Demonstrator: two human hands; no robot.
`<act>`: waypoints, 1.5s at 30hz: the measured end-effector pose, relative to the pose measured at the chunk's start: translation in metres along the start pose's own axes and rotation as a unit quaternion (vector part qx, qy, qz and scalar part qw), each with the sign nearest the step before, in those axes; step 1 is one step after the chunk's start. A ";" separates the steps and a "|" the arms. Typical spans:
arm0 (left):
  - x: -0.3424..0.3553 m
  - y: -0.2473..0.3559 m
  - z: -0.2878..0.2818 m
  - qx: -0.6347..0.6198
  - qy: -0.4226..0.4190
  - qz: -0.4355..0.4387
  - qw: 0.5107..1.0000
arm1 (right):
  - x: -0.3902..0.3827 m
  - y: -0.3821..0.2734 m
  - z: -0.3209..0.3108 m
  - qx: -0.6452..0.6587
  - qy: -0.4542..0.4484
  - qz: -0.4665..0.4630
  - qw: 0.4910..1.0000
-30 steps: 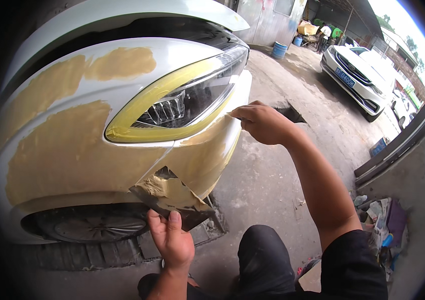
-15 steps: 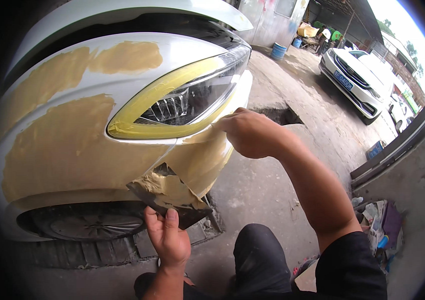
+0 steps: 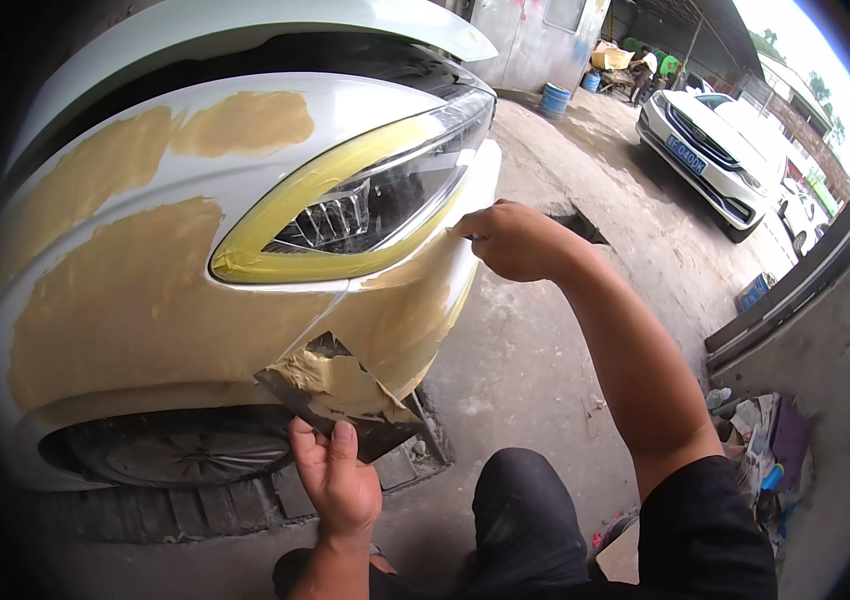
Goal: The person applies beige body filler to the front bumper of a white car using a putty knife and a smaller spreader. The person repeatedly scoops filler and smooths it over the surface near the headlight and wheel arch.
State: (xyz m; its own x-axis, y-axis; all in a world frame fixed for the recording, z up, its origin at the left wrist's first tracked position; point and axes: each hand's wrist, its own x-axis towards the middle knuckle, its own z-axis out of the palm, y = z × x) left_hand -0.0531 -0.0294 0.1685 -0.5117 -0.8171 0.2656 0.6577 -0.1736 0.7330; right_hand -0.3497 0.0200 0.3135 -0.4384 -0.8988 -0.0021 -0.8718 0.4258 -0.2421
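My left hand (image 3: 343, 485) grips the lower edge of a dark, flat putty board (image 3: 381, 437), thumb on top. A thick smear of tan putty (image 3: 333, 385) lies across it. The board is tilted in front of the car's lower corner. My right hand (image 3: 517, 242) is closed in a pinch at the bumper's edge, just below the headlight (image 3: 360, 205). Whatever its fingers hold is mostly hidden. Yellow masking tape (image 3: 250, 243) rims the headlight. Smooth tan filler covers much of the white fender (image 3: 125, 300) and the bumper corner (image 3: 405, 315).
The car's hood (image 3: 245, 20) is raised. Its front wheel (image 3: 185, 455) sits at lower left. A second white car (image 3: 710, 150) is parked at far right, and a blue drum (image 3: 554, 100) stands farther back. Rags and litter (image 3: 765, 450) lie by the wall at right.
My right hand has moved slightly right and up along the bumper's edge, away from the filler. My left hand and the board have barely moved.
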 end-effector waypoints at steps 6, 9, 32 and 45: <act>-0.001 0.001 0.002 -0.021 0.002 -0.008 1.000 | -0.021 -0.017 0.019 0.037 0.036 -0.085 0.995; 0.001 0.003 0.001 -0.019 -0.010 0.005 1.000 | -0.017 -0.005 0.016 0.037 0.085 -0.065 0.994; 0.001 0.007 -0.008 -0.005 -0.029 -0.007 1.000 | -0.042 -0.005 0.072 0.182 0.252 -0.087 0.947; 0.000 0.007 -0.007 -0.009 -0.033 -0.008 0.999 | -0.046 -0.007 0.071 0.193 0.255 -0.056 0.946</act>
State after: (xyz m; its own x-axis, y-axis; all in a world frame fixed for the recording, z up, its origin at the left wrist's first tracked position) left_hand -0.0444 -0.0349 0.1695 -0.5567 -0.7765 0.2951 0.6591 -0.1967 0.7258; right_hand -0.3080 0.0506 0.2459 -0.4823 -0.7267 0.4892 -0.8176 0.1729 -0.5493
